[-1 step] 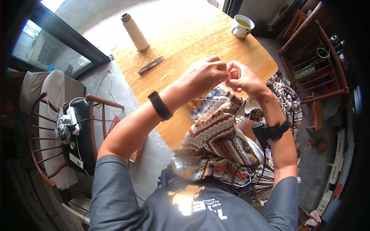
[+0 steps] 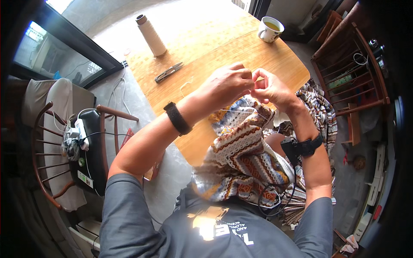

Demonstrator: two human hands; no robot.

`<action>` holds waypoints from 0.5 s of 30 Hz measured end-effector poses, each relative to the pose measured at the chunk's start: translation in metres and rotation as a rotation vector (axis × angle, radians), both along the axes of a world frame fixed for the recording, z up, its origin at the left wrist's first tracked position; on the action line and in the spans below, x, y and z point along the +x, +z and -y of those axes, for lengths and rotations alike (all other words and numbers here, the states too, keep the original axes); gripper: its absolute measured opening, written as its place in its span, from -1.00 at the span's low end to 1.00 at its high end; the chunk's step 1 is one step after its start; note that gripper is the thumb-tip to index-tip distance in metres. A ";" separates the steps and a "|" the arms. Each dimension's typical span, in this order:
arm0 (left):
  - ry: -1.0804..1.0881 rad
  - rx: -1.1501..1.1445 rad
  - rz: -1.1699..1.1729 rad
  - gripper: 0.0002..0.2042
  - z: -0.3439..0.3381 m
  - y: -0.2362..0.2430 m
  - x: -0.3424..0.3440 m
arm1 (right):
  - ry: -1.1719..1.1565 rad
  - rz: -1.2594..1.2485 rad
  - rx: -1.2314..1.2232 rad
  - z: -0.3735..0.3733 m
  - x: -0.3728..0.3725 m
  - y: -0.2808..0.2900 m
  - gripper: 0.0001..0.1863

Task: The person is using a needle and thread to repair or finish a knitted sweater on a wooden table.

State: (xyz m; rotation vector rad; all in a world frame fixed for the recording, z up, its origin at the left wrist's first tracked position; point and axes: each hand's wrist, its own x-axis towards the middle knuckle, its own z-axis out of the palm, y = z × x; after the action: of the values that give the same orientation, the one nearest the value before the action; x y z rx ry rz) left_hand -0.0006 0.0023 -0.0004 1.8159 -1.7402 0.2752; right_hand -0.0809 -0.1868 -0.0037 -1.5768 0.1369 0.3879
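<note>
Hands over knit fabric — stripes aslant

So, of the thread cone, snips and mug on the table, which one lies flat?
The snips, lying flat left of the left hand; the thread cone and the mug stand upright on their bases.

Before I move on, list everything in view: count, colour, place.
Table: one, light wood, centre
Knitwear: count unclear, multicoloured, under the hands and right
Thread cone: one, beige, table's far left
Snips: one, grey, nearer than cone
Mug: one, white and black, table's far right
Loose thread: one, cream, table's left
Slatted seats: two, brown, left and right
Power strip: one, white, at left seat
Glass door: one, black-framed, upper left
Wristbands: two, black, on wrists
Shirt: one, dark grey, lower edge
Left hand: one, bare, above knitwear
Right hand: one, bare, close beside left
</note>
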 end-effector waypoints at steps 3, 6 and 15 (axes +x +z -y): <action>-0.019 -0.020 -0.027 -0.95 -0.010 -0.001 -0.003 | 0.004 -0.024 0.085 -0.011 -0.004 0.003 -0.65; 0.005 -0.032 -0.053 -0.94 -0.027 0.001 -0.004 | 0.019 -0.012 0.065 -0.027 -0.011 0.010 -0.63; 0.252 0.026 -0.181 -0.96 -0.065 0.002 -0.011 | 0.116 0.509 -0.968 -0.041 -0.050 0.006 -0.91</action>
State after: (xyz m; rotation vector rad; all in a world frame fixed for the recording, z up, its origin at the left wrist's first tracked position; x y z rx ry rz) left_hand -0.0113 0.0676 0.0020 2.0136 -1.3995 0.1822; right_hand -0.1314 -0.1454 0.0028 -2.5953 -0.1974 -0.0347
